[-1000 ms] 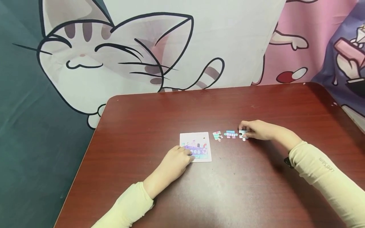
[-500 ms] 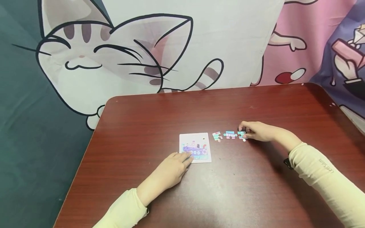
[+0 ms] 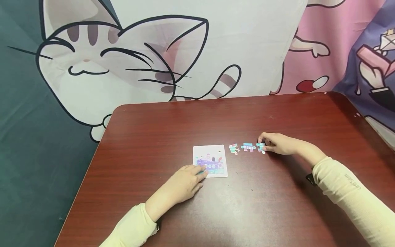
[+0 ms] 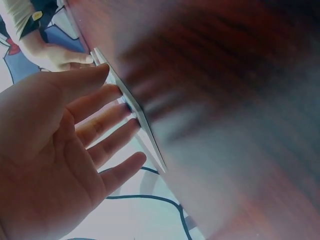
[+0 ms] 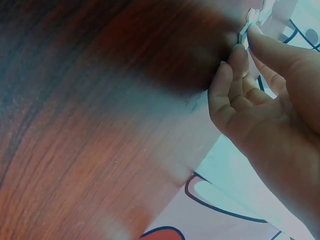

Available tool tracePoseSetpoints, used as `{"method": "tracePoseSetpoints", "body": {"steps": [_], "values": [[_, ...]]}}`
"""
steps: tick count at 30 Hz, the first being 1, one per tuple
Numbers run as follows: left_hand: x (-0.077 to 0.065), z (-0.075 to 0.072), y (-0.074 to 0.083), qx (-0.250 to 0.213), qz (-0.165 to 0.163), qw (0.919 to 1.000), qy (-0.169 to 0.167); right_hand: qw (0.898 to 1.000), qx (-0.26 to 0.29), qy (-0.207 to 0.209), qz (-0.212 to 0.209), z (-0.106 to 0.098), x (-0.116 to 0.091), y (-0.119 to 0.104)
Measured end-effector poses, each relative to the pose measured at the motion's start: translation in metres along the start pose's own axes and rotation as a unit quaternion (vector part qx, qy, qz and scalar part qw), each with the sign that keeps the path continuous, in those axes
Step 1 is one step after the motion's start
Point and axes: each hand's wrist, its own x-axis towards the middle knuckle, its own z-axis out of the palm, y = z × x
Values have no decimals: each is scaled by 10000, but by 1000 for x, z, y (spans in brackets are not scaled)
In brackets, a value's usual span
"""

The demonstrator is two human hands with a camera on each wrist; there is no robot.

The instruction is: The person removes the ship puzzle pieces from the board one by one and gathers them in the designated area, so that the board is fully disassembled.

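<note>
In the head view, my left hand (image 3: 182,185) rests its fingers on the lower left part of a square white puzzle board (image 3: 224,173) that shows a purple ship picture. Seen from the left wrist, its fingers are spread and mostly straight, their tips at the edge of the board (image 4: 142,117). My right hand (image 3: 280,143) pinches a blue-green puzzle piece (image 3: 260,147) between thumb and fingers, low at the tabletop. Left of that piece lie a blue and pink puzzle piece (image 3: 248,147) and a green and pink puzzle piece (image 3: 233,148), in a row beside the board.
The pieces and board lie on a dark red-brown wooden table (image 3: 172,130) with rounded far corners. Behind it hangs a white cloth with a cartoon cat (image 3: 89,82). A pink cloth (image 3: 336,31) and a dark green one (image 3: 27,154) flank it.
My left hand's curled fingers have straightened out, and the hand has shifted slightly down-left. My right hand has slid its puzzle piece a little left, closer to the middle piece.
</note>
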Motion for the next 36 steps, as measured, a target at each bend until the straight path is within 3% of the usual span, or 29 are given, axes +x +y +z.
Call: {"method": "tracePoseSetpoints", "body": {"steps": [4,10,13,18,23,30,36], "values": [[0,-1,-2,-130,-3,9999,-25,9997,75,-108,184,-1,1,-1],[-1,-1,-6,-400,-34,9988,-275,9932,547,-573,850,-9,2,-8],[-1,2,-4,-405,-4,9985,-365,9907,539,-777,978,-13,0,-8],[0,5,2,-278,-1,9986,-440,9937,-53,-405,1045,-19,-2,-8],[0,5,3,-300,4,9987,-423,9968,2,46,797,-19,4,-17],[-2,3,-1,-371,-6,9985,-396,9985,536,120,25,-4,32,-46],[3,-1,-6,-428,12,9988,-256,9966,804,58,-187,1,52,-63]]}}
